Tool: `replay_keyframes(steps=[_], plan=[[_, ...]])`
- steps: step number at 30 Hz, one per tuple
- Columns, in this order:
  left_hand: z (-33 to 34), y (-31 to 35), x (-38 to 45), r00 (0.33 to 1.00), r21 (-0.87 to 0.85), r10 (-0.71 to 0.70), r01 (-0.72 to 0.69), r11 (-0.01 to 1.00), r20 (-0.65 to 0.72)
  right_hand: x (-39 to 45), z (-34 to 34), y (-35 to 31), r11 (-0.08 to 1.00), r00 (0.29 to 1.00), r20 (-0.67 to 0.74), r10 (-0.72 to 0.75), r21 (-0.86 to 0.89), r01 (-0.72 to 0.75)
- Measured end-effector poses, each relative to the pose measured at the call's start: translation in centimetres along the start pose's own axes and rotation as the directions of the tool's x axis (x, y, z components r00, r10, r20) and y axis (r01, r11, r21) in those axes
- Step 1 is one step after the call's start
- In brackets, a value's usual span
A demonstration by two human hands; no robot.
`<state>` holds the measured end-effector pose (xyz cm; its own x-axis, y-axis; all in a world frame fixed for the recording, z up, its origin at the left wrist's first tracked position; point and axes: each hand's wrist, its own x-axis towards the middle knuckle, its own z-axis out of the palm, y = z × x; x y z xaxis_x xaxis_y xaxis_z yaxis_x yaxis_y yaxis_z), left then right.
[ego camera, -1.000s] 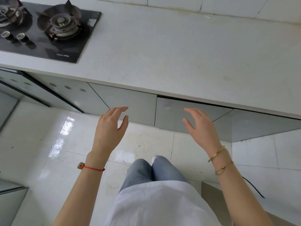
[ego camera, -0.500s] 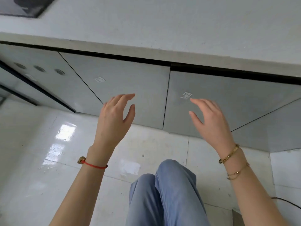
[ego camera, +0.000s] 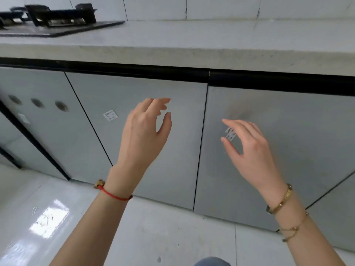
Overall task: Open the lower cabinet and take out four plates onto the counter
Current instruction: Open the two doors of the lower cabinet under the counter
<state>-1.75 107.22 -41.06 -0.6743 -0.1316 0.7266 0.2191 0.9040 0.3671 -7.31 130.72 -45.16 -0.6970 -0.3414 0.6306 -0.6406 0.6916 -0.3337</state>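
Two grey lower cabinet doors face me, both closed, under the white counter [ego camera: 211, 39]. My left hand [ego camera: 144, 135] hovers in front of the left door [ego camera: 184, 150], fingers relaxed and holding nothing. My right hand [ego camera: 247, 146] hovers before the right door [ego camera: 297, 143], fingers loosely spread, partly covering a small white sticker. Neither hand plainly touches a door. A black recessed strip [ego camera: 192, 73] runs along the doors' top edge. No plates are in view.
A black gas hob [ego camera: 57, 22] sits on the counter at the far left. Another grey door with three round holes [ego camera: 38, 103] is at the left. Glossy white floor tiles [ego camera: 57, 217] lie below. My knee shows at the bottom edge.
The view has dropped lower and closer to the cabinet doors. Both hands have risen and moved forward toward the doors, staying open.
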Motion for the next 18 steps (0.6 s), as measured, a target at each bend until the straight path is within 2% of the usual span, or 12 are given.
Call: replay_keyframes(steps=[3, 6, 9, 12, 14, 17, 18], plan=[[0.5, 0.9, 2.2, 0.996, -0.086, -0.086, 0.083, 0.993, -0.034, 1.2, -0.6, -1.1, 1.0, 1.0, -0.023, -0.012, -0.008, 0.012], [1.1, 1.8, 4.3, 0.968, -0.246, -0.247, 0.232, 0.941, -0.033, 2.1, -1.1, -1.9, 1.0, 0.999, -0.039, 0.004, -0.005, -0.004], [1.6, 2.4, 6.1, 0.911, -0.469, -0.413, 0.37, 0.802, 0.012, 2.7, -1.1, -2.3, 1.0, 0.999, -0.034, 0.003, 0.002, -0.003], [2.1, 2.1, 7.1, 0.828, -0.653, -0.544, 0.487, 0.58, 0.135, 3.1, -0.9, -2.5, 1.0, 1.0, -0.02, -0.005, 0.001, 0.005], [2.4, 1.7, 7.3, 0.796, -0.698, -0.569, 0.528, 0.484, 0.207, 3.3, -0.6, -2.7, 1.0, 1.0, -0.014, 0.004, 0.005, -0.004], [2.6, 1.2, 7.7, 0.812, -0.699, -0.543, 0.517, 0.495, 0.216, 3.5, -0.4, -3.0, 1.0, 1.0, -0.011, 0.008, 0.021, -0.007], [2.5, 1.1, 7.8, 0.811, -0.716, -0.537, 0.517, 0.469, 0.233, 3.6, -0.4, -3.1, 1.0, 1.0, -0.009, 0.007, 0.028, -0.007]])
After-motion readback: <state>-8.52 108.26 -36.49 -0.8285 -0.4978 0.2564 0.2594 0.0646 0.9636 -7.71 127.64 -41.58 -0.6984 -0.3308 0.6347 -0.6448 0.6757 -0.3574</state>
